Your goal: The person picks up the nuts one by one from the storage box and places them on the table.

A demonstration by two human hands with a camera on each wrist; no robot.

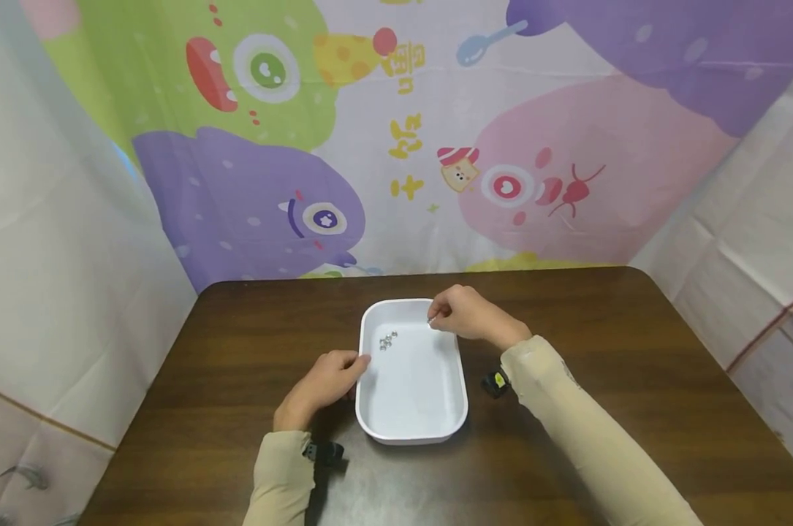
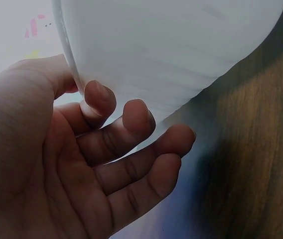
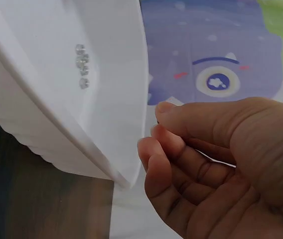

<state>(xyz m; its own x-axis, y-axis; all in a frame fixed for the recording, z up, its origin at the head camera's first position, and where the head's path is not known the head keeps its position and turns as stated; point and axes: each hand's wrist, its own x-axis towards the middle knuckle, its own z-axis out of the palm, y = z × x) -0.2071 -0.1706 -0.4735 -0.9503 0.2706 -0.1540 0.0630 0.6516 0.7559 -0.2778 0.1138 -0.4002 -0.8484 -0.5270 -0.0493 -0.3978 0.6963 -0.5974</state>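
Note:
A white rectangular tray (image 1: 409, 398) with rounded corners lies on the table. Inside it, toward the far left, several small clear glass-like beads (image 1: 386, 341) sit in a cluster; the right wrist view shows the same beads (image 3: 82, 64). My left hand (image 1: 327, 380) grips the tray's left wall, thumb over the rim and fingers curled against the outside (image 2: 136, 117). Above the far right corner, my right hand (image 1: 465, 314) pinches a small shiny bead (image 1: 430, 321) between thumb and fingertips. In the right wrist view that bead is almost wholly hidden by the fingers.
The tray stands on a dark brown wooden table (image 1: 587, 409) with rounded far corners. Behind the table hangs a cloth (image 1: 429, 234) printed with cartoon monsters. Pale sheets (image 1: 54, 219) hang at both sides. A small black device (image 1: 327, 453) is worn at each wrist.

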